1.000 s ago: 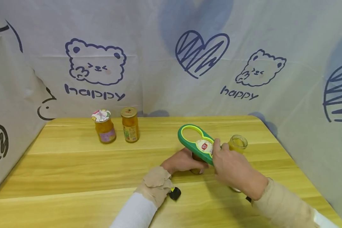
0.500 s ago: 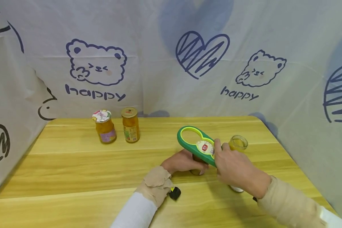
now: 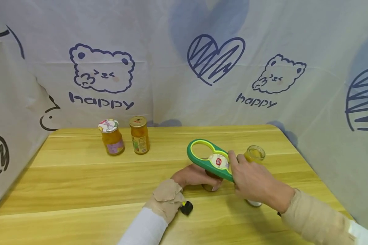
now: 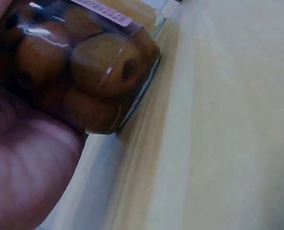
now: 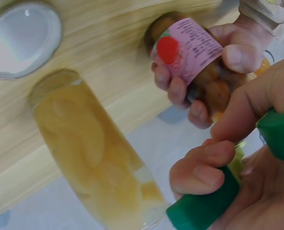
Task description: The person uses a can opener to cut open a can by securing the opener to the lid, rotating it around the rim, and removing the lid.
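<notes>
My left hand (image 3: 194,175) grips a jar of dark round fruit (image 4: 103,62) with a pink label, its fingers and thumb round the glass. The jar's base is at the tabletop. Over its lid (image 3: 218,160), which is pale with a red mark, lies a green jar opener (image 3: 210,167) with a light-green inner edge. My right hand (image 3: 256,182) clutches the opener's right end, fingers curled round it. The opener's larger loop sticks out to the left with nothing in it. In the right wrist view, my right fingers hide the jar's top.
Just right of the hands stands a lidless jar of yellow fruit (image 5: 91,143). A loose lid (image 5: 24,40) lies near it. Two closed jars, one with a patterned lid (image 3: 108,125) and one with a gold lid (image 3: 138,121), stand at the back left, before a cloth backdrop (image 3: 171,85).
The opener's looped end has swung slightly left and toward the body. My right hand and forearm have shifted a little right and nearer. My left hand stays round the jar.
</notes>
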### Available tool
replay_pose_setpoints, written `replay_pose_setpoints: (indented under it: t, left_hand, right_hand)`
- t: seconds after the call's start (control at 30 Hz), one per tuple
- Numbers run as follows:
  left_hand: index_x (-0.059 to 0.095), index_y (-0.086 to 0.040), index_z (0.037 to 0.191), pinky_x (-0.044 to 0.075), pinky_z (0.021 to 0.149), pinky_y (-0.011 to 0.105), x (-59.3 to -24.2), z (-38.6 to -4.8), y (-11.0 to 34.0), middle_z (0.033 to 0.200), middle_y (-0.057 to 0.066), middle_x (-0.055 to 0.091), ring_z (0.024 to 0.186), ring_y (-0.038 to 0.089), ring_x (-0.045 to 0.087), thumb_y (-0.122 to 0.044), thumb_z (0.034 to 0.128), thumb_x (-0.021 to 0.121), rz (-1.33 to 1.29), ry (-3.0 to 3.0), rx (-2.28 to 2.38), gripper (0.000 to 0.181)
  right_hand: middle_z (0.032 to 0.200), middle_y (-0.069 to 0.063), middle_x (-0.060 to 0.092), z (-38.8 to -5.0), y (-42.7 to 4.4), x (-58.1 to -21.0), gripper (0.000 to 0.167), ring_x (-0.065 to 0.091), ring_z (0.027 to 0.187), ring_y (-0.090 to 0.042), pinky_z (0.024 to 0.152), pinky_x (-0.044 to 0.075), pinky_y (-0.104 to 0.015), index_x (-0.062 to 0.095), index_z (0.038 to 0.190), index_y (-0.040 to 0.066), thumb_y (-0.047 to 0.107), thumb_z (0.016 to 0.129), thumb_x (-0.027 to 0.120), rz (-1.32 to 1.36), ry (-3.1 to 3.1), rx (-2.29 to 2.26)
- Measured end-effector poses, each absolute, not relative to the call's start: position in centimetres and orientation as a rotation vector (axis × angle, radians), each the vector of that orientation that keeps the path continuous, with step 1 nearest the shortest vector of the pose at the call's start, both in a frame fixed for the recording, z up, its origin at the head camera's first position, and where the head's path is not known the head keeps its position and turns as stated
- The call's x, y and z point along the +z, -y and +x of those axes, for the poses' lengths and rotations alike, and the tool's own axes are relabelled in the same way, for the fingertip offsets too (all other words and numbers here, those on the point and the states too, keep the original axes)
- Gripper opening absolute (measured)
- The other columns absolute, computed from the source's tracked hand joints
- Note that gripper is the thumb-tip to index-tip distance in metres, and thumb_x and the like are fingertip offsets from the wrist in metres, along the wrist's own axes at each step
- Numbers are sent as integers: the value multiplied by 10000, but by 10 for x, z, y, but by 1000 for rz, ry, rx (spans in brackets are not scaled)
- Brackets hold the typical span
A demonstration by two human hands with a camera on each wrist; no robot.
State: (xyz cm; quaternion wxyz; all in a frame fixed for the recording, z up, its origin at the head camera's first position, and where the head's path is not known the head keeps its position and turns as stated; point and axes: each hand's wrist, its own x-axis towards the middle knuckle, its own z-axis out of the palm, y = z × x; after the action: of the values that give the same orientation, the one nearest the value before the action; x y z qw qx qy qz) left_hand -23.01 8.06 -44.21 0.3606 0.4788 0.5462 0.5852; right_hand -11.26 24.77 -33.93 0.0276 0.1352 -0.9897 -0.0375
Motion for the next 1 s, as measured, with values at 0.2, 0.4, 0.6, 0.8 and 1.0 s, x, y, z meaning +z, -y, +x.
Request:
replay_pose_setpoints:
  t: [0.2,0.4,0.6,0.8,1.0]
  left_hand:
    - [542,214,1044,507,703,283,-429,-225,-75,772,215,579,678,227,542,114,963,577,1296,-1326,1489,133]
    - [522,241,1084,521,708,271,-419,-224,-71,797,336,559,679,193,567,136,950,591,1304,-1300,1429,184]
    - [537,200,1169,537,704,256,-413,-225,-68,829,208,616,675,159,586,159,911,641,1354,-1345,1338,281]
    - [549,159,1236,507,831,194,-417,-229,-69,919,163,623,787,61,585,142,889,694,1388,-1415,1287,377]
    - [537,59,1393,488,935,186,-433,-238,-74,1102,237,619,904,44,577,113,886,721,1388,-1420,1242,541]
  right_hand:
    - [941,-130,579,-114,-252,-339,669,460,551,-150,432,401,-238,396,1379,-26,50,788,700,478,3077,-114]
    - [977,-131,584,-114,-256,-337,718,453,552,-134,445,398,-228,386,1409,-17,33,762,695,553,3077,-102]
    - [1001,-127,592,-113,-259,-336,718,435,541,-110,441,373,-196,379,1438,-8,24,792,692,636,3065,-125]
    - [956,-86,564,-112,-263,-337,664,403,529,-95,440,347,-175,402,1401,11,-1,792,665,704,3021,-154]
    - [992,-89,591,-113,-266,-335,695,437,567,-100,474,409,-218,400,1428,3,-13,775,638,764,3010,-164]
